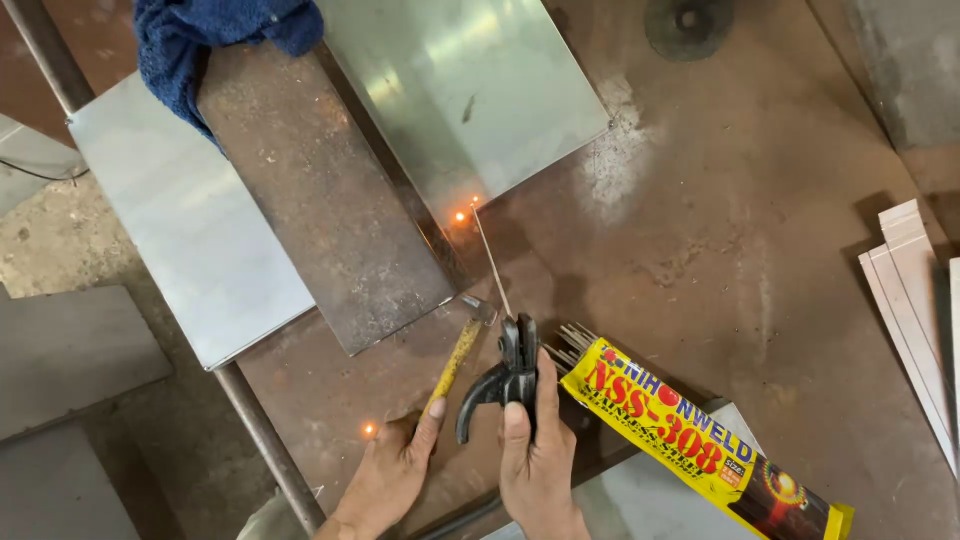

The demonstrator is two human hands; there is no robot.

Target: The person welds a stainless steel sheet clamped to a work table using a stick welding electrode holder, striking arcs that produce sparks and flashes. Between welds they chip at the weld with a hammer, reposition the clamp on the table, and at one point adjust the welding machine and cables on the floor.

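Your right hand (535,455) has its grip closed round the black electrode holder (507,375), w/ a thin welding rod (492,262) clamped in it. The rod runs up and left; its tip sits at the glowing orange spot (460,216) where the rusty steel plate (320,190) meets the shiny sheet-metal panel (470,90).

Your left hand (390,475) has its grip closed on the yellow handle of a chipping hammer (462,345); the hammer head lies just beside the rusty plate's lower corner, near the holder. A small spark (369,430) glows on the desk (720,230) just left of that hand.

Right of the holder, touching or nearly so, lies a yellow-and-red pack of electrodes (690,430), bare rod ends poking out toward the holder. A blue cloth (200,45) sits on the rusty plate's top end. A 2nd pale sheet (180,230) lies under the plate, left side. White strips (915,290) are at the desk's right edge, a dark disc (687,25) at top.
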